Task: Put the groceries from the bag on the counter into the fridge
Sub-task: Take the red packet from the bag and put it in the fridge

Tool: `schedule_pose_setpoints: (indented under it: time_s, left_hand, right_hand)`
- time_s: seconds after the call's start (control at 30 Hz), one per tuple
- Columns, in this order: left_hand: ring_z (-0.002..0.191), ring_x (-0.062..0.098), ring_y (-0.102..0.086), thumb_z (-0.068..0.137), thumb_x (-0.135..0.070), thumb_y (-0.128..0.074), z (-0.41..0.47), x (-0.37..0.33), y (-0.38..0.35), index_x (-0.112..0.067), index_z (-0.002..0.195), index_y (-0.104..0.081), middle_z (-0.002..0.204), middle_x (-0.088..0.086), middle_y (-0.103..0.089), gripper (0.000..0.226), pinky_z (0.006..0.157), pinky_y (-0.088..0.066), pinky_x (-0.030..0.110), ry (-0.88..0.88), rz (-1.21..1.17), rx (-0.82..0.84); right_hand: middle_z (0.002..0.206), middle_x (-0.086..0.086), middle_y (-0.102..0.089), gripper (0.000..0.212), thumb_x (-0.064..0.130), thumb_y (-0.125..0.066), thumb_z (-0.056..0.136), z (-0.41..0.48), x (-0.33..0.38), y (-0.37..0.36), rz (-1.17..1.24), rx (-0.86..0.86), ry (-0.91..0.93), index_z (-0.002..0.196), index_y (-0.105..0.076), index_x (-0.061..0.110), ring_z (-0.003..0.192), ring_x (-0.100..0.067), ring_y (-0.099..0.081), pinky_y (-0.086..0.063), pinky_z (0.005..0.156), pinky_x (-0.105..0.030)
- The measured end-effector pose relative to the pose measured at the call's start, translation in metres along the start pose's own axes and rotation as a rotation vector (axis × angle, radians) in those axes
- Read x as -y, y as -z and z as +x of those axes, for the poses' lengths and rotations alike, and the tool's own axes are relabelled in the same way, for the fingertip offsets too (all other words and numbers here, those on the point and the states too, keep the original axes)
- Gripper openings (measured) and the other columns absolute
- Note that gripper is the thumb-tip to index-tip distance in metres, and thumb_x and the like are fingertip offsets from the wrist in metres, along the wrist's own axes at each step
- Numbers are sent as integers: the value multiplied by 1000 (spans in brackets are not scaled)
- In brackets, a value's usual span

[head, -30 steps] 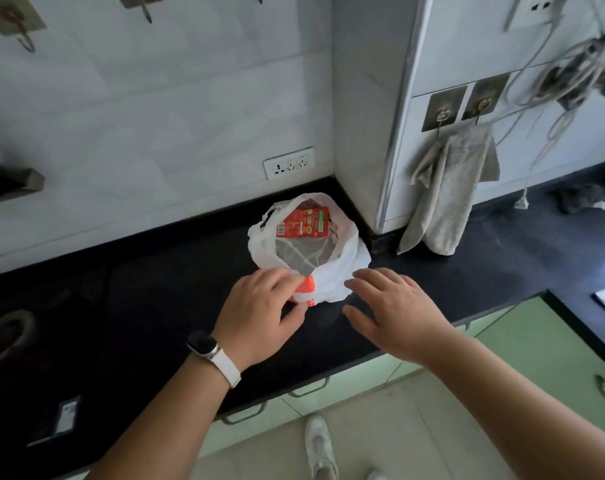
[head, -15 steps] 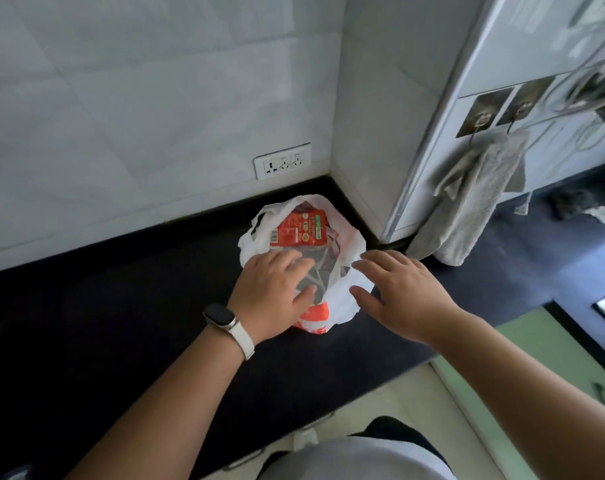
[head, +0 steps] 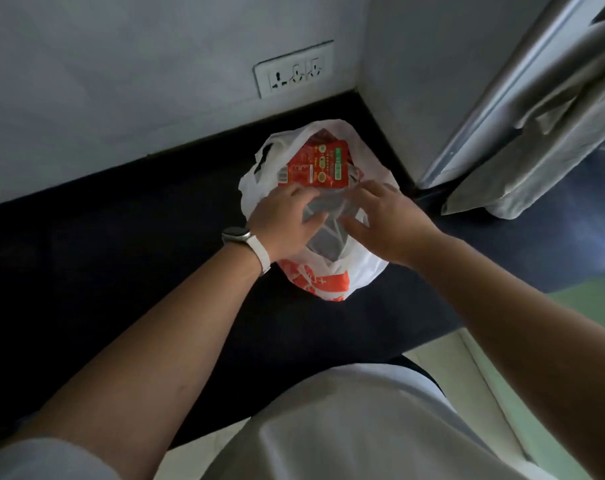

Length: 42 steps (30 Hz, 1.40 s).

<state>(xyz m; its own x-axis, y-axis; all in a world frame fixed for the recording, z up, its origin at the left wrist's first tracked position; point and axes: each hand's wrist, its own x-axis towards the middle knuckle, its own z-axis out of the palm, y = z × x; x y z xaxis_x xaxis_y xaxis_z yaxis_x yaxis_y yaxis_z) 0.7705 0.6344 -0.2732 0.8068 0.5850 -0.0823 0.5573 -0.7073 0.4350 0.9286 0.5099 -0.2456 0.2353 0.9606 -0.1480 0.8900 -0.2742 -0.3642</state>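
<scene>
Left fingers (head: 296,194): curled over the top fold of a grey pouch (head: 325,237), with the thumb under it at about 4 o'clock, so it reads as a pinch.
Right fingers (head: 367,188): bent onto the same fold from the 3 o'clock side, thumb below. This also looks like a pinch, though the fingertips are partly hidden.
Left hand (head: 283,226): at the bag mouth's 9 o'clock edge, with a watch (head: 237,234) on the wrist.
Right hand (head: 391,226): at the mouth's 3 o'clock edge, close to the other hand with the pouch between them.
Red carton (head: 315,168): inside the bag at 12 o'clock from the hands, touching the pouch.
Bag (head: 363,268): white with orange print, standing on the black counter (head: 121,254) in the corner, at 12 o'clock from the person.
Surroundings: a wall socket (head: 294,69) at 12 o'clock from the bag and a hanging towel (head: 554,150) at 2 o'clock. The fridge is not in view.
Step in hand: probably lifting the pouch out first.
Doing it well: gather enough film for a firm hold and draw straight up. Keep the bag rim down so it doesn't ride up and tip the carton.
Carton's heading: its printed face tilts up toward the camera, with the top edge toward 12 o'clock. The long axis seems to run from 12 to 6 down into the bag, but the lower part is hidden.
</scene>
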Motion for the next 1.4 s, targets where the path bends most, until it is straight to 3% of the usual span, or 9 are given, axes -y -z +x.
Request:
schedule_pose_setpoints:
  time_s: [0.23,0.4,0.57,0.73,0.83,0.93,1.03,1.27,1.4]
  left_hand:
    - [115,25,-55,94,-35,-56,52,28,-24,-17,136,-50,133,8,-52,46,94,-47,36,235,-198,34]
    - [107,27,-58,90,-36,-57,74,50,-42,-17,133,-49,130,9,-49,47,94,-50,43,403,-258,55]
    - [104,20,-56,88,-32,-55,86,65,-52,-18,114,-57,118,2,-54,29,88,-50,36,464,-322,-46]
    - [74,15,-58,81,-45,-44,102,82,-60,-18,84,-58,88,1,-61,30,62,-47,28,543,-331,-120]
    - [58,11,-55,85,-30,-51,111,86,-53,-21,70,-54,69,-3,-59,18,51,-41,24,623,-416,-180]
    - [65,5,-56,92,-25,-53,117,94,-48,-22,84,-56,76,-9,-58,9,55,-39,17,670,-461,-218]
    - [78,-3,-55,95,-26,-54,120,102,-47,-29,100,-53,86,-16,-56,6,60,-36,13,744,-536,-228]
    - [70,0,-52,93,-19,-56,118,102,-47,-33,76,-47,80,-13,-56,24,63,-44,16,765,-617,-206]
    - [85,9,-67,92,-19,-56,113,102,-45,-23,95,-66,92,-6,-70,12,77,-56,28,793,-702,-190]
  right_hand:
    - [131,3,-51,43,38,-57,93,67,-21,-27,221,31,-150,133,-53,23,101,-15,-53,-48,76,-30]
    - [117,8,-56,57,67,-62,77,104,-38,-52,405,70,-281,124,-53,34,95,-12,-60,-52,83,-31]
    - [116,2,-56,57,59,-57,80,131,-52,-70,418,82,-396,128,-48,29,96,-18,-60,-54,89,-41]
    - [112,3,-61,44,48,-58,89,148,-56,-76,506,77,-430,126,-49,26,93,-14,-60,-50,79,-28]
    - [108,6,-61,42,42,-59,89,157,-59,-77,561,46,-477,126,-50,24,89,-10,-60,-47,69,-23]
    - [94,8,-62,26,31,-59,91,167,-61,-75,639,-6,-553,114,-57,20,83,-7,-60,-43,60,-17]
    - [98,6,-62,31,31,-60,93,175,-63,-74,738,-21,-616,122,-61,19,89,-12,-61,-42,62,-16]
    - [99,4,-65,20,28,-66,89,178,-64,-74,774,-6,-647,109,-64,23,90,-12,-62,-46,67,-20]
    - [94,5,-69,13,28,-67,87,175,-64,-73,828,20,-661,98,-65,21,89,-12,-67,-55,76,-28]
